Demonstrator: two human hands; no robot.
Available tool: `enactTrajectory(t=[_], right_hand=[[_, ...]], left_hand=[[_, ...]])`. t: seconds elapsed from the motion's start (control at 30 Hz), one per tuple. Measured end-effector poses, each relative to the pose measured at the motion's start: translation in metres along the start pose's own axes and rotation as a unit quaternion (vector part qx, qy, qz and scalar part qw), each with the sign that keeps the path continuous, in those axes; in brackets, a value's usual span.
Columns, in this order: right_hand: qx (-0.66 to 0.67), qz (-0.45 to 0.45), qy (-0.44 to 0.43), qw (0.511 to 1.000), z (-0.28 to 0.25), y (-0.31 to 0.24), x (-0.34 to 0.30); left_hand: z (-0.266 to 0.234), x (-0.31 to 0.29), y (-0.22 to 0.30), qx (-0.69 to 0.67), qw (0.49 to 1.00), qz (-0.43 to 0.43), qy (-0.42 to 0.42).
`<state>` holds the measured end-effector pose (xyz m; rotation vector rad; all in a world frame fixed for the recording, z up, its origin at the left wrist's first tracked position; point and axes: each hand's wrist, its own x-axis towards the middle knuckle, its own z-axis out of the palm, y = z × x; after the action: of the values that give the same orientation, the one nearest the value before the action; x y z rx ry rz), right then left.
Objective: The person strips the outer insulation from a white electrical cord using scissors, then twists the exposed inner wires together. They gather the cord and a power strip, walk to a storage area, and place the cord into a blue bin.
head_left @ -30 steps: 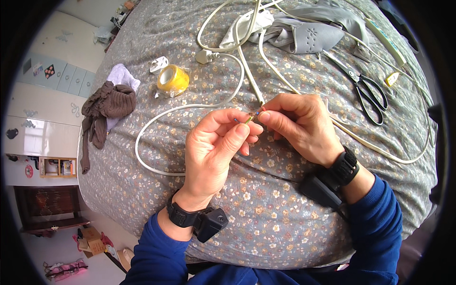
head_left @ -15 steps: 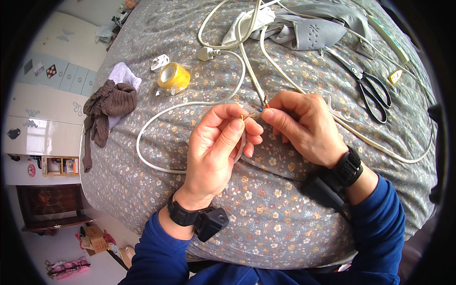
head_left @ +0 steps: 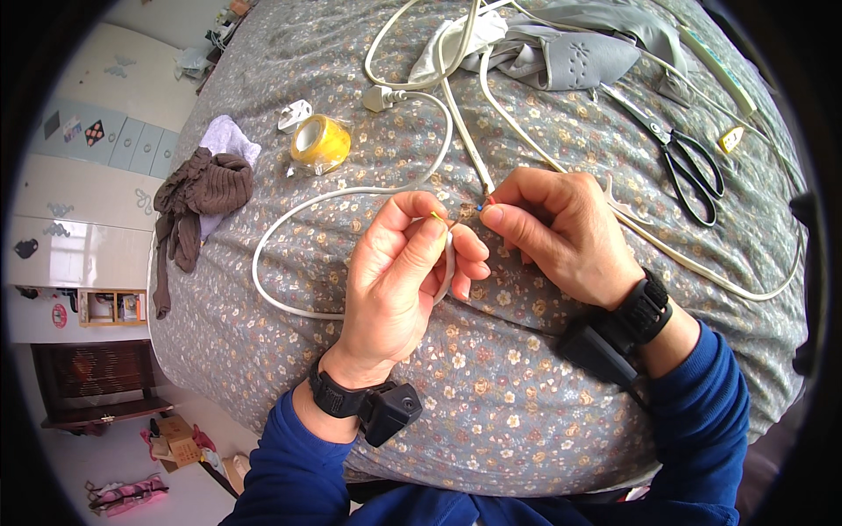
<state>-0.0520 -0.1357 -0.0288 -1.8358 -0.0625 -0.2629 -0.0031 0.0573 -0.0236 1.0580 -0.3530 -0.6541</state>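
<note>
My left hand (head_left: 386,280) is closed, thumb and forefinger pinching a thin yellow wire (head_left: 436,216). A white cable (head_left: 288,207) with a plug (head_left: 379,98) at its far end loops round and runs into this hand. Just to the right, my right hand (head_left: 574,237) is closed in a pinch at the stripped end of a second white cable (head_left: 467,140). A red wire (head_left: 490,200) shows at its fingertips and a blue wire (head_left: 480,208) sticks out beside it. A fine strand seems to span the small gap between the hands.
Yellow tape (head_left: 326,145) and a white adapter (head_left: 295,115) lie at the left on the floral bedcover (head_left: 491,403). Black-handled scissors (head_left: 680,162) rest at the right, near a small yellow piece (head_left: 731,139). Grey cloth (head_left: 588,63) lies far back, brown clothing (head_left: 206,188) far left.
The yellow wire in my left fingers now leans to the left, and the fingertips have shifted slightly. My right fingertips have moved a little left; the blue wire's end has shifted slightly.
</note>
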Motion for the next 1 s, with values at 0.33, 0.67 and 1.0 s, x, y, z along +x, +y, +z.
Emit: enactTrajectory(t=[0.33, 0.67, 1.0], right_hand=[[-0.027, 0.002, -0.024, 0.999, -0.002, 0.000, 0.000], [-0.006, 0.041, -0.026, 0.999, -0.003, 0.001, -0.001], [0.033, 0.045, -0.019, 0.998, -0.001, 0.004, -0.002]], left_hand=[[0.003, -0.003, 0.006, -0.003, 1.000, -0.014, 0.006], [-0.001, -0.005, 0.008, 0.121, 0.992, 0.042, 0.010], [-0.045, 0.034, 0.046, 0.563, 0.701, 0.390, 0.200]])
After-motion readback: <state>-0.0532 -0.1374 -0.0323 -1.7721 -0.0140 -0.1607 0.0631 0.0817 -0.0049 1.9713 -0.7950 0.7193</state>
